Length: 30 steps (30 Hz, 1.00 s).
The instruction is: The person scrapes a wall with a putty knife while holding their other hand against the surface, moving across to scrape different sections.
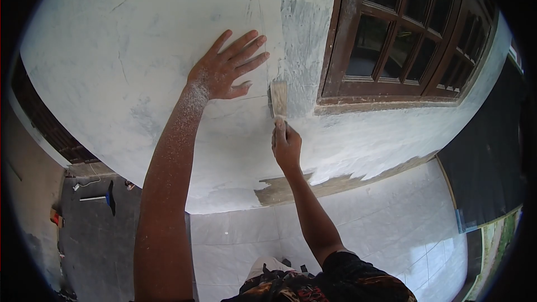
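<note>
My left hand (226, 70) lies with fingers spread against the whitish wall (229, 11), and white dust covers its wrist and forearm. To its right and lower, my right hand (287, 142) grips the handle of a putty knife (278, 98). The knife's blade points up and rests at the wall, beside a rough grey strip of plaster (305, 45) that runs along the window frame. Fine cracks and grey smears mark the wall around my left hand.
A brown wooden window (391, 39) with glass panes is at the upper right. Bare grey-brown patches (279, 190) edge the wall's bottom above the light tiled floor (246, 235). A broom-like tool (109, 197) lies on the dark floor at left. Dark sheeting (484, 145) hangs at right.
</note>
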### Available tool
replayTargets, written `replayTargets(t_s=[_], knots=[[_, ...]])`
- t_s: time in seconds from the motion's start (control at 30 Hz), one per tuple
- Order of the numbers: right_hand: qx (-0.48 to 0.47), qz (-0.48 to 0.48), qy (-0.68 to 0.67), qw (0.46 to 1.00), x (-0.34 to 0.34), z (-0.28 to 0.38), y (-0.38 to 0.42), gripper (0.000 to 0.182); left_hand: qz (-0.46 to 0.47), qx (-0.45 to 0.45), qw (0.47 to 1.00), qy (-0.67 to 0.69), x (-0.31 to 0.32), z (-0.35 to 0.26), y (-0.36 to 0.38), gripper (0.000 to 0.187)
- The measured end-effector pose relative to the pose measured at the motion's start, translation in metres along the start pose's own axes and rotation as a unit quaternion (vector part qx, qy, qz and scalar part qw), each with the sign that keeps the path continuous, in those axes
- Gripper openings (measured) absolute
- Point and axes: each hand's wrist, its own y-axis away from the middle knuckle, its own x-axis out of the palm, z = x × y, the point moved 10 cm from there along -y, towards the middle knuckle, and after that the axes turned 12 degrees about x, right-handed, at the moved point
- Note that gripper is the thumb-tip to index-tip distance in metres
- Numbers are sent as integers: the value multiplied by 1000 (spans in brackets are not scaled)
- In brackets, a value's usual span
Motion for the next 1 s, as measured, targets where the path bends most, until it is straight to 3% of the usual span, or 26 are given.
replayTargets(t_s=[0.17, 0.23, 0.43, 0.57, 0.63, 0.73, 1.0], knots=[[-4, 4, 10, 1000, 1, -1, 8, 38, 3, -3, 1000, -2, -1, 1, 0, 82], [66, -16, -17, 998, -5, -19, 17, 42, 4, -3, 1000, -3, -1, 2, 1, 82], [32, 4, 17, 999, 6, 16, 3, 43, -4, -4, 1000, -11, -1, 0, 1, 82], [-8, -11, 4, 1000, -3, -16, 8, 36, 6, -2, 1000, -13, -1, 1, 1, 82], [54, -10, 6, 998, -2, -23, 16, 34, 0, -4, 1000, -10, -1, 2, 0, 82], [33, 4, -3, 999, 4, 6, 11, 37, -3, -3, 1000, -3, 0, 1, 1, 82], [68, -11, -6, 998, 3, -22, 20, 36, -41, 4, 999, 34, -3, 1, 3, 83]])
